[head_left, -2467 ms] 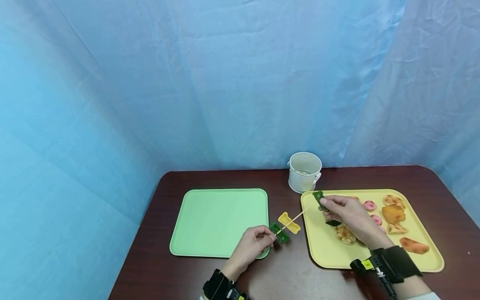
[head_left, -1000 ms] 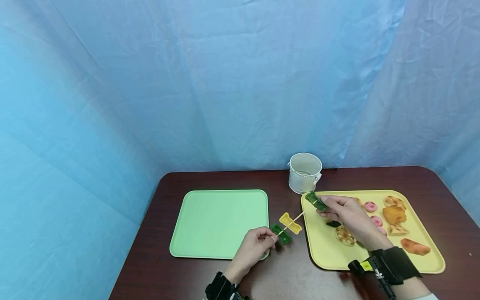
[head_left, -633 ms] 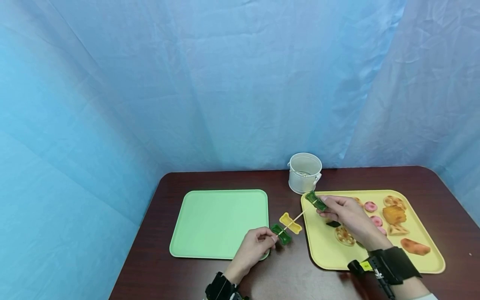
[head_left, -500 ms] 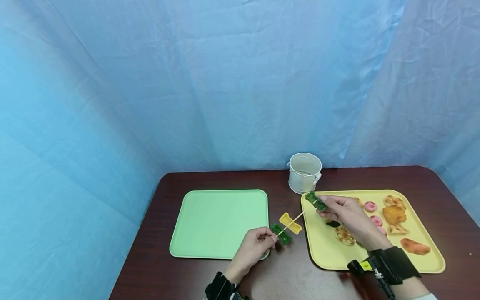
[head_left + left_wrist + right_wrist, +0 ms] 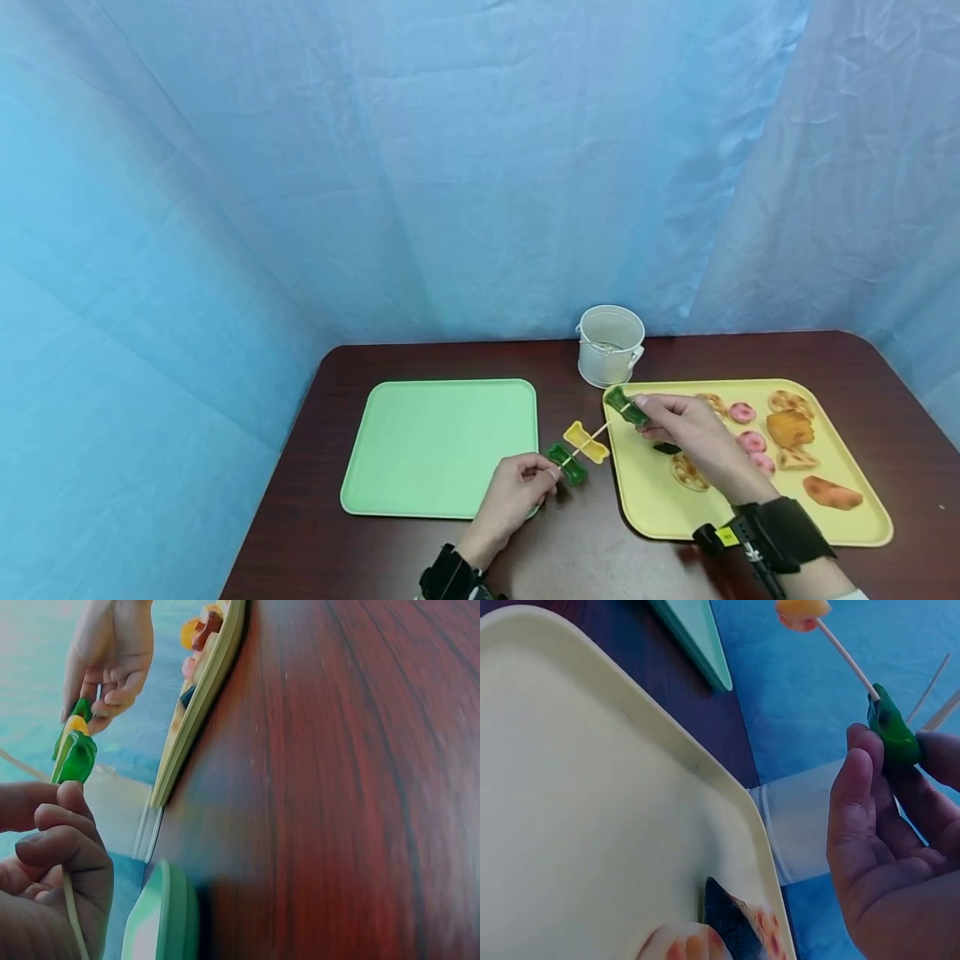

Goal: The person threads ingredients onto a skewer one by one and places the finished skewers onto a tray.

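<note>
A thin pale wooden skewer [image 5: 603, 429] slants above the middle of the surface [image 5: 570, 567], between the two trays, and carries a glossy green bow-shaped piece [image 5: 575, 474] nearest the left hand [image 5: 517, 490] and a yellow bow-shaped piece [image 5: 576, 432] further along. The left hand pinches the skewer between thumb and curled fingers just beside that green piece, and the stick's tail runs down past the palm. At the skewer's other end, the right hand [image 5: 692, 429] pinches a second green bow-shaped piece [image 5: 617, 400] between thumb and fingertips; the tip meets this piece, though how far it goes in cannot be told. This second piece is held over the far left corner of a yellow rectangular tray [image 5: 675, 518] toward the right edge of the surface. On that tray lie browned lotus-root-like slices [image 5: 688, 473], pink rings [image 5: 752, 442], a golden-brown chunk [image 5: 790, 429], a pale triangular piece [image 5: 797, 458], a long reddish-brown piece [image 5: 832, 492] and a dark piece [image 5: 667, 448] partly under the right hand. A light green rectangular tray [image 5: 435, 450] lies toward the surface's left edge, its near right corner partly behind the left hand. A whitish bucket [image 5: 600, 368] stands near the far edge, just beside the yellow tray's far left corner. Blue cloth [image 5: 480, 167] hangs behind the far edge.
</note>
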The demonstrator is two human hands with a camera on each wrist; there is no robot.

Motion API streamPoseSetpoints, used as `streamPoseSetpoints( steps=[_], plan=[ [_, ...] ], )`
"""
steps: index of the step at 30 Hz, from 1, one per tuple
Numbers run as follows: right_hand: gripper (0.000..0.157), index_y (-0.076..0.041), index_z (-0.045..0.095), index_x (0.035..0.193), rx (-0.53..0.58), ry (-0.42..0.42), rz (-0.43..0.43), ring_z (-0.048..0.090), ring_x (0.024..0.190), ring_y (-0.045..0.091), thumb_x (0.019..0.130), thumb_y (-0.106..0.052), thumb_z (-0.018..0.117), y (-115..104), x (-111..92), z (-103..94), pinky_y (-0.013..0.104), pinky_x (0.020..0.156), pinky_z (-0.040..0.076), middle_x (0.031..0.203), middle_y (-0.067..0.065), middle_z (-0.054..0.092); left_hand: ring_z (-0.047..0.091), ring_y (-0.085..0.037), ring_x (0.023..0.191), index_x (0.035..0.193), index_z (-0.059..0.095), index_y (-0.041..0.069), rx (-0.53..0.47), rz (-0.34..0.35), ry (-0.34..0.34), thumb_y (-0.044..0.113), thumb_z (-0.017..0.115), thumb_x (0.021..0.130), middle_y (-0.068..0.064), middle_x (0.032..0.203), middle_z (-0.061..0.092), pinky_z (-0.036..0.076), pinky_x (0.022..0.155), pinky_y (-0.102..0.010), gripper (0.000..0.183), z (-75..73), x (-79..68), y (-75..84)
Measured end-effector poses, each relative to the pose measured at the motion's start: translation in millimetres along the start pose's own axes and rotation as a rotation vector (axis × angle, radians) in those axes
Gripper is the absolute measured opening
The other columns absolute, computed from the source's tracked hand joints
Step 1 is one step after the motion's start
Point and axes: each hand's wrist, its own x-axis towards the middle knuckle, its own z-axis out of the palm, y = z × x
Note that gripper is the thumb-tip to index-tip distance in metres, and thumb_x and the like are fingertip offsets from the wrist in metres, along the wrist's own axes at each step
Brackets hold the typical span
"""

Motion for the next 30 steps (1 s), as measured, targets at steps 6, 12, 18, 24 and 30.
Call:
streamPoseSetpoints(
  steps=[6,12,18,24,30],
  plan=[
    [0.057,0.009,0.062,0.123,-0.08,0.06,-0.037,0.066,0.085,0.026,0.094,-0.041,0.058,-2.3,-3.3,5.3,0.04,0.078,0.054,0.105,0.015,0.065,0.053,-0.019,0.056,0.088,0.071,-0.002,0.05,0.029,0.034,0.016,0.063,0.089,-0.014,0.07,0.065,0.044,0.05,-0.026,0.019,5.8,0.6,1.2],
    [0.054,0.007,0.066,0.118,-0.158,0.089,-0.059,0.067,0.084,0.024,0.091,-0.04,0.063,-0.8,-3.1,10.4,0.039,0.076,0.055,0.113,0.019,0.064,0.054,-0.02,0.056,0.087,0.071,-0.001,0.067,0.04,0.05,0.017,0.064,0.089,-0.014,0.07,0.065,0.042,0.048,-0.022,0.02,7.8,1.5,3.0],
    [0.051,0.007,0.066,0.118,-0.173,0.063,-0.08,0.067,0.084,0.02,0.092,-0.037,0.062,-2.1,-6.4,16.7,0.035,0.076,0.055,0.118,0.02,0.061,0.053,-0.019,0.055,0.088,0.072,-0.001,0.048,0.053,0.05,0.015,0.064,0.089,-0.013,0.07,0.065,0.04,0.047,-0.02,0.018,10.7,2.3,2.7],
    [0.047,0.007,0.067,0.115,-0.17,0.057,-0.104,0.067,0.084,0.019,0.093,-0.035,0.062,1.6,-6.9,21.3,0.031,0.075,0.055,0.116,0.02,0.064,0.052,-0.017,0.055,0.089,0.072,-0.002,0.071,0.034,0.062,0.012,0.062,0.089,-0.015,0.072,0.065,0.04,0.047,-0.02,0.016,12.0,2.7,3.9],
    [0.052,0.005,0.068,0.116,-0.182,0.049,-0.068,0.068,0.085,0.019,0.091,-0.04,0.063,5.3,-7.6,25.7,0.029,0.075,0.054,0.115,0.018,0.065,0.053,-0.02,0.056,0.089,0.071,-0.005,0.088,0.028,0.077,0.005,0.059,0.089,-0.019,0.073,0.065,0.041,0.048,-0.022,0.015,14.1,2.8,2.4]
  ],
)
